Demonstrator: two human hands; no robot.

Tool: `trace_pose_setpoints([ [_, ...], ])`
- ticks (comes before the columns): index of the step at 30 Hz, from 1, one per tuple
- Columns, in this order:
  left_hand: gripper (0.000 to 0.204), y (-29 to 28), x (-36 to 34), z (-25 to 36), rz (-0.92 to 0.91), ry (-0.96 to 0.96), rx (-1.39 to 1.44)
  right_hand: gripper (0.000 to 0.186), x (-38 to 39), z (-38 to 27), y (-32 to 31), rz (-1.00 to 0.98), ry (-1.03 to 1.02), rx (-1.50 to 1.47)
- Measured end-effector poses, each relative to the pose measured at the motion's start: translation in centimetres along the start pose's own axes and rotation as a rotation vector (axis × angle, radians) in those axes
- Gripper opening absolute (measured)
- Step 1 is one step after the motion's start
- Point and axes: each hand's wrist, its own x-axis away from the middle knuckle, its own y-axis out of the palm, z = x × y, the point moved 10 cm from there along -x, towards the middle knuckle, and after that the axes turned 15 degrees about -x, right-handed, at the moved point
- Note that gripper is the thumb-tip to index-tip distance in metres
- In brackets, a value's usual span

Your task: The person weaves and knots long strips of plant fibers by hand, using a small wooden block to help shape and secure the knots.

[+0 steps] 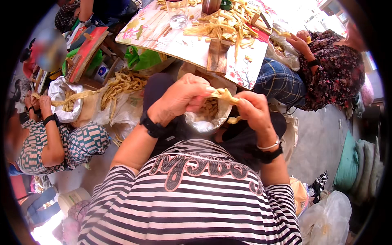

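Observation:
My left hand [190, 93] pinches one end of a knotted yellow strip [224, 96], flat and soft like tofu skin. My right hand [254, 109] is closed on its other side, with a short tail hanging below the fingers. The knot sits between the two hands, held above a white bag [223, 116] that stands open between my knees. Inside the bag lie several yellow pieces [209, 109]. Both wrists wear dark bands.
A flower-printed table [163, 41] ahead bears a heap of yellow strips [228, 24], a glass [177, 16] and a wooden block [219, 55]. More strips [122, 87] lie on plastic at the left. People work at left and right, also handling strips. A red stool [86, 53] stands left.

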Motion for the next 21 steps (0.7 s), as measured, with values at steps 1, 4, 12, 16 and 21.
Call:
trace_pose_setpoints([
  [1, 0.035, -0.1, 0.3, 0.5, 0.031, 0.081, -0.047, 0.017, 0.1, -1.0, -0.1, -0.024, -0.034, 0.064],
  [4, 0.035, 0.0, 0.3, -0.4, 0.016, 0.068, -0.054, 0.015, -0.2, -0.8, -0.3, -0.031, -0.021, 0.106],
  [12, 0.031, 0.1, 1.2, 4.8, 0.341, 0.371, -1.576, 0.011, -2.9, 0.8, 3.0, -0.099, -0.072, 0.271],
  [16, 0.018, 0.0, -0.1, -0.8, -0.027, 0.132, -1.348, 0.012, -3.1, 0.5, 3.0, -0.174, -0.063, 0.428],
  [21, 0.017, -3.5, -2.5, 0.1, 0.116, 0.092, -1.257, 0.013, -5.2, 0.1, 0.1, -0.095, -0.032, 0.569],
])
